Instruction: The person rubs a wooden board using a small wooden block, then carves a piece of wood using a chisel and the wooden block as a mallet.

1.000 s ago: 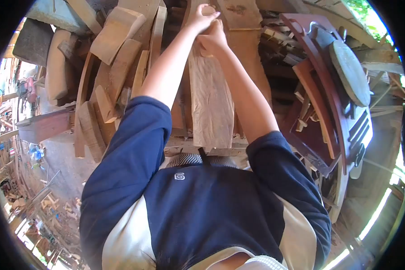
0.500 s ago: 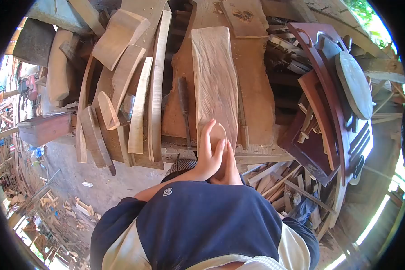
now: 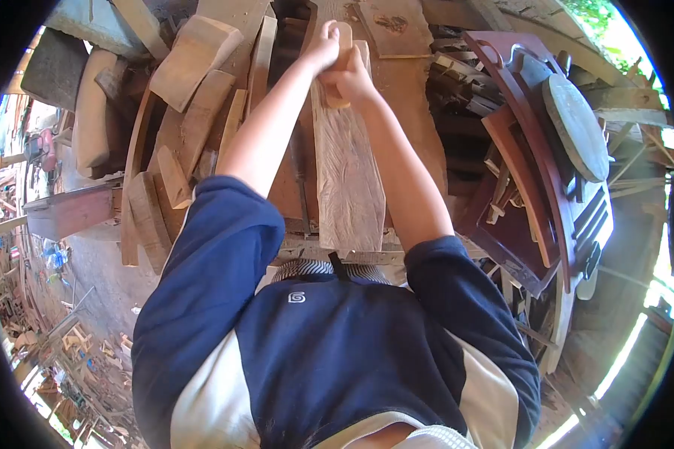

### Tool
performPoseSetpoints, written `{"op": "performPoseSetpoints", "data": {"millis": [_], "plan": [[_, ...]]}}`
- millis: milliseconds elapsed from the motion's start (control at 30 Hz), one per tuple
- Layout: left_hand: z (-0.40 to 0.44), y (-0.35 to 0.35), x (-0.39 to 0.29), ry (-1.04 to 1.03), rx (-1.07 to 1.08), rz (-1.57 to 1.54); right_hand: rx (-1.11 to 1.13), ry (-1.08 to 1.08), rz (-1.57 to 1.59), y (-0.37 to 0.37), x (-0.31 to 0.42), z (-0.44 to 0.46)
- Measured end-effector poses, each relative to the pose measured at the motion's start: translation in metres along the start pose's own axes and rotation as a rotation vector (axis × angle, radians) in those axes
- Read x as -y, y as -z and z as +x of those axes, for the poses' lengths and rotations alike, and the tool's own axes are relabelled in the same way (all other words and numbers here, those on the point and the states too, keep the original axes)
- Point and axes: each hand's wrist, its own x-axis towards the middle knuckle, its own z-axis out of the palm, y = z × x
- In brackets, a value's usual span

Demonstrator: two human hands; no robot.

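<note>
I see both hands closed around one thing, a round-ended wooden block (image 3: 344, 39). The left hand (image 3: 322, 51) wraps the far part from its left side, while the right hand (image 3: 352, 78) grips the nearer part from the right. The block's long axis runs away from the wearer — far end pointing to the top of my view, near end back toward the chest — and nearly in line with the grain of the wooden board (image 3: 350, 179) below. It sits over the far stretch of that board; from here I can't tell whether its whole underside touches.

The board is long and narrow, its near end pointing at the wearer's dark blue shirt (image 3: 352, 337). Just left of it I make out a thin tool with a dark handle (image 3: 296, 153), lying roughly parallel to the board. A wide brown plank (image 3: 416, 135) spreads beneath them on the desk, a flat knotted piece (image 3: 393, 28) lying at its far end.

Further left, a thick curved block (image 3: 197, 60) tops a cluster of cut timber. Well off to the right — a dark red curved panel (image 3: 544, 153) leans beside a grey oval slab (image 3: 574, 127).
</note>
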Motion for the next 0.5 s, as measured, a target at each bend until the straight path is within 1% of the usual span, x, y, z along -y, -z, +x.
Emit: {"op": "performPoseSetpoints", "data": {"millis": [67, 100, 133, 167, 200, 233, 267, 300, 333, 367, 433, 500], "plan": [[-0.06, 0.002, -0.027, 0.114, 0.145, 0.083, 0.143, -0.021, 0.096, 0.011, -0.001, -0.05], [-0.092, -0.005, -0.018, 0.038, 0.134, 0.022, 0.185, 0.044, 0.074, 0.019, -0.012, -0.088], [-0.129, -0.012, -0.008, -0.035, 0.121, -0.039, 0.142, 0.12, -0.166, 0.03, 0.006, -0.139], [-0.173, -0.012, -0.012, -0.084, 0.162, -0.108, 0.199, 0.121, -0.136, 0.041, 0.008, -0.183], [-0.215, -0.012, -0.013, -0.153, 0.172, -0.045, 0.223, 0.178, -0.163, 0.051, 0.0, -0.229], [-0.258, -0.013, -0.022, -0.094, 0.183, -0.11, 0.254, 0.084, -0.066, 0.059, 0.032, -0.265], [-0.295, -0.016, -0.025, -0.127, 0.14, -0.126, 0.305, 0.072, -0.107, 0.068, 0.026, -0.297], [-0.323, -0.017, -0.028, -0.108, 0.108, -0.13, 0.321, 0.103, -0.021, 0.069, 0.034, -0.317], [-0.345, -0.018, -0.026, -0.086, 0.087, -0.123, 0.301, 0.177, 0.147, 0.061, 0.041, -0.327], [-0.353, -0.02, -0.023, -0.078, 0.057, -0.124, 0.305, 0.176, 0.145, 0.056, 0.049, -0.318], [-0.346, -0.022, -0.022, -0.07, 0.024, -0.126, 0.122, -0.302, 0.579, 0.046, 0.07, -0.289], [-0.307, -0.022, -0.027, -0.032, 0.069, -0.207, -0.088, -0.79, 0.993, 0.041, 0.082, -0.27]]}}
